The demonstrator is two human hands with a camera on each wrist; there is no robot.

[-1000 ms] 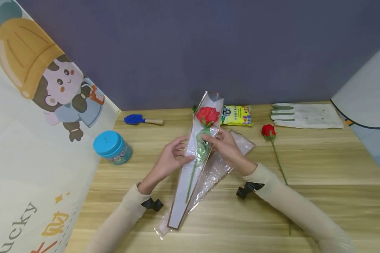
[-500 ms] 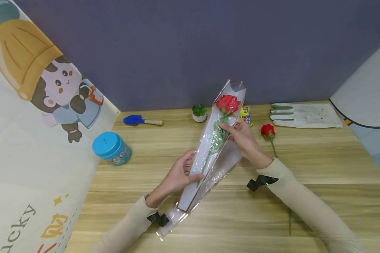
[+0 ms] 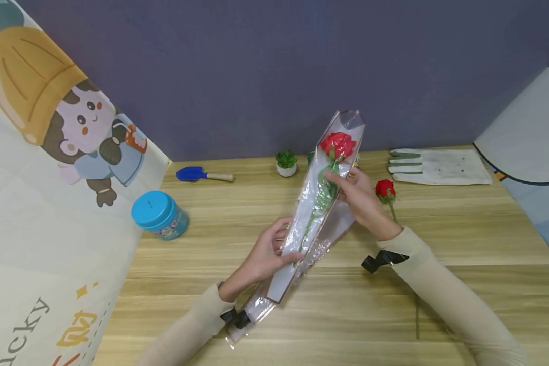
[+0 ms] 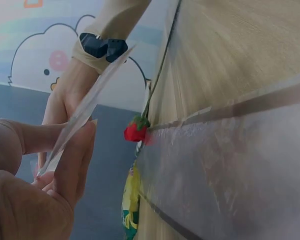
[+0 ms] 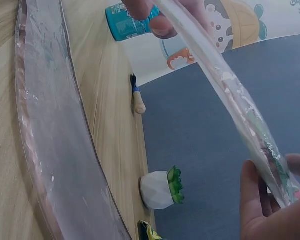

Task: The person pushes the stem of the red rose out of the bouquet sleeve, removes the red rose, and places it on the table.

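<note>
Between the two hands, a red rose (image 3: 338,145) lies inside a long clear-and-white sleeve (image 3: 297,234) with a brown edge. My left hand (image 3: 267,254) grips the sleeve low on its left side, thumb across the front. Higher up, my right hand (image 3: 359,195) pinches its right edge beside the green leaves, thumb on top. The right wrist view shows the sleeve (image 5: 230,90) edge-on, held above the table. Beneath it a second, flat sleeve (image 3: 256,310) lies on the wood, partly hidden. Another red rose (image 3: 385,189) rests to the right, its stem partly under the right arm.
A blue lidded tub (image 3: 160,214) stands at the left, with a small blue trowel (image 3: 204,174) behind it. Along the back sit a potted succulent (image 3: 286,163), a mostly hidden yellow packet (image 4: 131,195) and a white-and-green glove (image 3: 440,166). A dark wall rises behind.
Both hands have carried the sleeved rose rightward and tilted it further right. My left hand grips lower on the sleeve. The succulent has come into view; the yellow packet is now mostly covered.
</note>
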